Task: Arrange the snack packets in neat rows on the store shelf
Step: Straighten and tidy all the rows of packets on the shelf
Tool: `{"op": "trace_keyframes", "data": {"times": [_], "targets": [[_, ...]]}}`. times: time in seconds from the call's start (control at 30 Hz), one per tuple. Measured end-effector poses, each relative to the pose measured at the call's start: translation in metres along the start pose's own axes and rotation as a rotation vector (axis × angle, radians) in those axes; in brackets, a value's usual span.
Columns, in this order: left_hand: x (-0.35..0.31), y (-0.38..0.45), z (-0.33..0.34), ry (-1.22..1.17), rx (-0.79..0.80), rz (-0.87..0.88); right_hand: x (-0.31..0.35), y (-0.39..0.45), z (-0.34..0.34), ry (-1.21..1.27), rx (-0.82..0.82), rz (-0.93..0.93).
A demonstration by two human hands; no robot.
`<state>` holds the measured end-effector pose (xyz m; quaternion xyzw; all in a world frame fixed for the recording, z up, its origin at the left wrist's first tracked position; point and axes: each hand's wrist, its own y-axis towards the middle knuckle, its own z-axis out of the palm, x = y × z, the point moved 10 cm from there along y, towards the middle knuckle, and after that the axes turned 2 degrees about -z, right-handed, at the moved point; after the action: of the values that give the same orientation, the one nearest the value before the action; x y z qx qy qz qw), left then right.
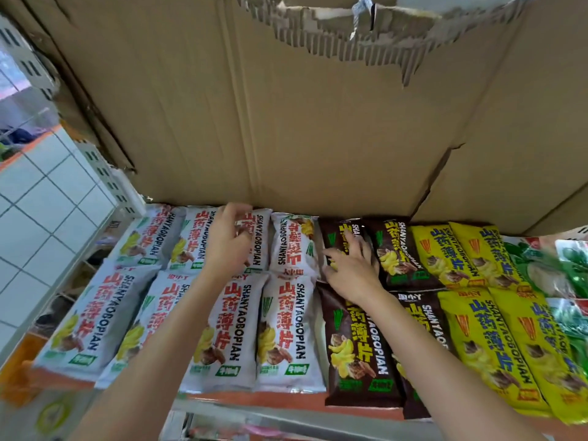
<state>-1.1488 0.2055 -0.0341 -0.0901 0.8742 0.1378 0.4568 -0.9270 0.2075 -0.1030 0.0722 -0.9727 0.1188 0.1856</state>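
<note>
Back: torn brown cardboard (286, 116) rises behind the shelf.
Left: white tiled floor (41, 218), orange strip, bright daylight.
Upright: white slotted post (105, 173).

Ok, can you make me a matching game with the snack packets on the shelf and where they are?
Things:
1. white packets
2. brown packets
3. yellow packets
4. cardboard

Places:
A. standing behind all the rows
B. left part of the shelf
C. right of the brown ones
D. middle, under the right hand

Pairs: 1-B, 2-D, 3-C, 4-A
</note>
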Motion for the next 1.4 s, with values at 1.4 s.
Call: {"op": "trace_keyframes", "data": {"times": [1.4], "targets": [[0.026,-0.082,0.042,0.673,0.352,-0.038,0.026,-0.003,-0.047,1.278,-0.233,0.029]]}}
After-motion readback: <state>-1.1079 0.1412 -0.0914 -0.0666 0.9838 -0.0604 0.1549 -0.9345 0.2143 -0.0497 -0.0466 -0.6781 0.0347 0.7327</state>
